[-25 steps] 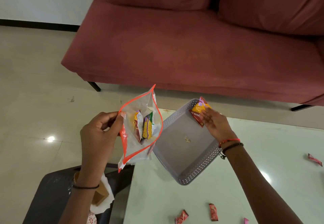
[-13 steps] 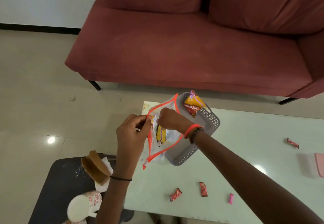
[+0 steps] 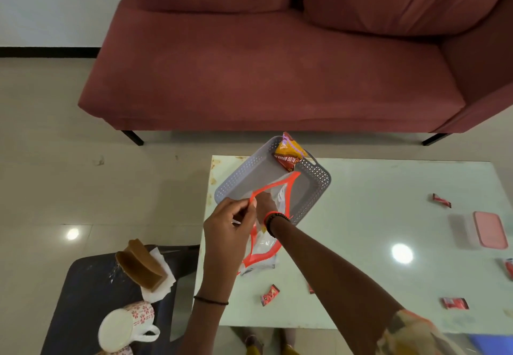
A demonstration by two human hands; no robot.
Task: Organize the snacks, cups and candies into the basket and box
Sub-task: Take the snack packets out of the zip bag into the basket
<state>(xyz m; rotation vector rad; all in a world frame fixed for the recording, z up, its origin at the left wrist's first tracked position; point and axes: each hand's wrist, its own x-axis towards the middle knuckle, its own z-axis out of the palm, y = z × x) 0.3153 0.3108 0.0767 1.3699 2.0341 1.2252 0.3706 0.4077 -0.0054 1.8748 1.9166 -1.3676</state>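
Observation:
My left hand (image 3: 231,225) pinches the orange rim of a clear zip bag (image 3: 268,243) and holds it open over the table's near left part. My right hand (image 3: 265,206) is pushed down inside the bag; its fingers are hidden, so I cannot see what they touch. Behind the bag a grey perforated basket (image 3: 316,179) lies on the table with two snack packets (image 3: 288,154) in its far corner. Several red candies lie loose: one candy (image 3: 269,295) near the front, another candy (image 3: 455,303) at the right front, a third candy (image 3: 441,200) farther right.
A pink-lidded box (image 3: 488,229) sits at the table's right edge. A floral cup (image 3: 125,324) and a brown holder with napkins (image 3: 141,268) rest on a dark stool at the lower left. A red sofa (image 3: 263,63) stands behind the pale green table (image 3: 374,216).
My right hand left the packets in the basket and went into the bag. My left hand brought the bag rightward over the table, in front of the basket.

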